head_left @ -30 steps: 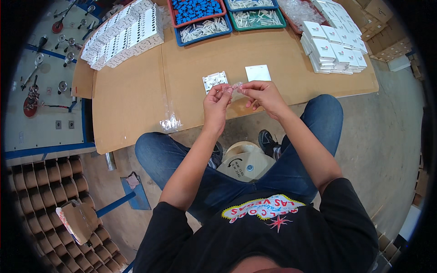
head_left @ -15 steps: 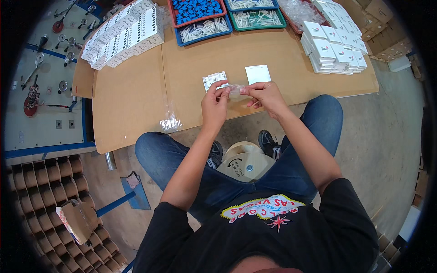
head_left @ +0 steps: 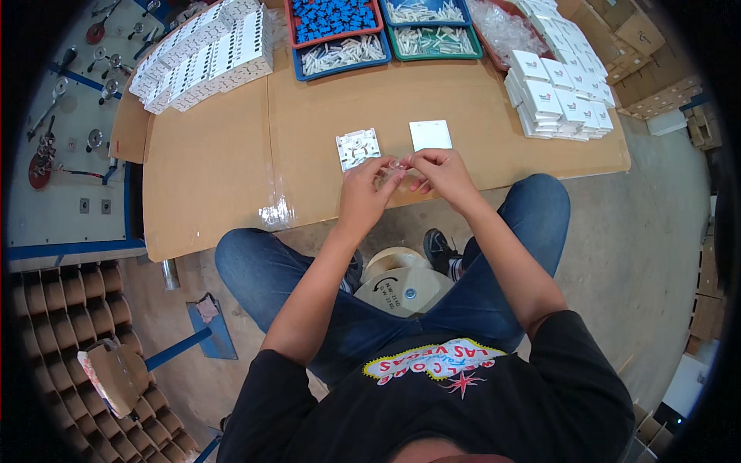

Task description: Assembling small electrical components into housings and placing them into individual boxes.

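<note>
Locate the small clear plastic piece (head_left: 397, 164) between both hands, above the near edge of the cardboard-covered table (head_left: 208, 170). The left hand (head_left: 364, 193) and right hand (head_left: 443, 175) grip it at the fingertips, which partly hide it. From this piece, the white housing (head_left: 357, 147) lies near at 10 o'clock; the white square plate (head_left: 430, 135), between 1 and 2 o'clock. Further out: red tray (head_left: 340, 38) of blue parts, 11 o'clock; stacked white boxes (head_left: 567, 104), 2 o'clock
</note>
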A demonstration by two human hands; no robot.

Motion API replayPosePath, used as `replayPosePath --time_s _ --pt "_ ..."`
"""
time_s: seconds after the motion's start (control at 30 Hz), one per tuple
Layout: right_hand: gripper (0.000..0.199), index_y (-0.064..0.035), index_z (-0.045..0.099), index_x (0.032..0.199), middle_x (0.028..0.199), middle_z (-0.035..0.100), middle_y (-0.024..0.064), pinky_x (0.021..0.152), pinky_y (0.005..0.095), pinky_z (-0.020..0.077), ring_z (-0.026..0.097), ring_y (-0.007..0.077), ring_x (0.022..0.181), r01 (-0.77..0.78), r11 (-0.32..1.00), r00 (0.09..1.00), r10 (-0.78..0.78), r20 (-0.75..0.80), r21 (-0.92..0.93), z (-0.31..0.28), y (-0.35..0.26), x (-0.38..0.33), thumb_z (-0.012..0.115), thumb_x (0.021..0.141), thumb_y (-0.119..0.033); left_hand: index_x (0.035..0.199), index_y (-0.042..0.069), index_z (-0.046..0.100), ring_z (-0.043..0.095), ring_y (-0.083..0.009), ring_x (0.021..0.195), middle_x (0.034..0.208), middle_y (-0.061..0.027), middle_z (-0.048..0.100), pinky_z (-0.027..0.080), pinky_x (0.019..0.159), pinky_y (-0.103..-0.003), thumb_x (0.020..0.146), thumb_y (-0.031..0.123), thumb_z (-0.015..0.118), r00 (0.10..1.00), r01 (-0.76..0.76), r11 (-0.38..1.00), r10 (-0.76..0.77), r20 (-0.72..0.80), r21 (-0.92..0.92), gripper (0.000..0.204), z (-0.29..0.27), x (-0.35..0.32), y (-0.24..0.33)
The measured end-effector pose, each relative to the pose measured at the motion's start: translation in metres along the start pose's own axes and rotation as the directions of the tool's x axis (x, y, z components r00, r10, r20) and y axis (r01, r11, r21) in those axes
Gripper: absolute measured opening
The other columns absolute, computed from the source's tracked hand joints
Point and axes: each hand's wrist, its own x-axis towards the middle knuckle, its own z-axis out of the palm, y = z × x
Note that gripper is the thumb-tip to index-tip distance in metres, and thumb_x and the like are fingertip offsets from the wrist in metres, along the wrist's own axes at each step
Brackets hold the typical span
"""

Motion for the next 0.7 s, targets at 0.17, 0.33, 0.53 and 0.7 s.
replayPosePath --time_s 0.17,0.33,0.53,0.7 --pt "0.025 -0.0002 0.073 0.104 0.1 0.074 0.0063 0.059 0.0233 0.0522 0.07 0.013 0.07 -0.019 0.994 0.999 0.016 0.03 0.105 -0.004 -0.009 0.0 0.058 0.098 -0.019 0.118 0.001 0.069 0.065 -0.0139 0.085 0.098 -0.0091 0.074 0.052 0.078 -0.03 0.092 0.021 0.073 0.988 0.121 0.978 -0.135 -0.071 -0.169 0.034 0.004 0.002 -0.016" --pt "0.025 -0.0006 0.072 0.104 0.103 0.074 0.0065 0.064 0.0254 0.0544 0.069 0.012 0.077 0.007 0.999 1.0 -0.006 -0.016 0.036 -0.011 -0.009 0.006 0.058 0.101 -0.021 0.119 0.0 0.068 0.062 -0.0122 0.087 0.097 -0.0086 0.071 0.051 0.081 -0.028 0.092 0.018 0.073 0.986 0.131 0.971 -0.148 -0.076 -0.201 0.033 0.005 0.004 -0.016" --pt "0.023 -0.0019 0.071 0.105 0.102 0.074 0.006 0.068 0.0259 0.0547 0.07 0.0123 0.081 0.033 0.998 0.999 -0.034 -0.021 -0.05 -0.022 -0.003 0.035 0.057 0.101 -0.02 0.12 0.0 0.062 0.06 -0.0091 0.087 0.101 -0.0029 0.065 0.049 0.077 -0.025 0.095 0.014 0.069 0.965 0.226 0.886 -0.26 -0.029 -0.405 0.03 0.009 0.006 -0.03" --pt "0.022 -0.0002 0.071 0.106 0.102 0.074 0.0067 0.078 0.0277 0.0543 0.069 0.0136 0.093 0.242 0.949 0.969 -0.248 -0.006 -0.2 -0.03 -0.005 0.12 0.058 0.101 -0.016 0.113 0.002 0.063 0.059 -0.0089 0.075 0.095 -0.0037 0.067 0.049 0.067 -0.027 0.092 0.018 0.07 0.949 0.209 0.789 -0.307 -0.077 -0.578 0.028 0.017 0.012 -0.037"
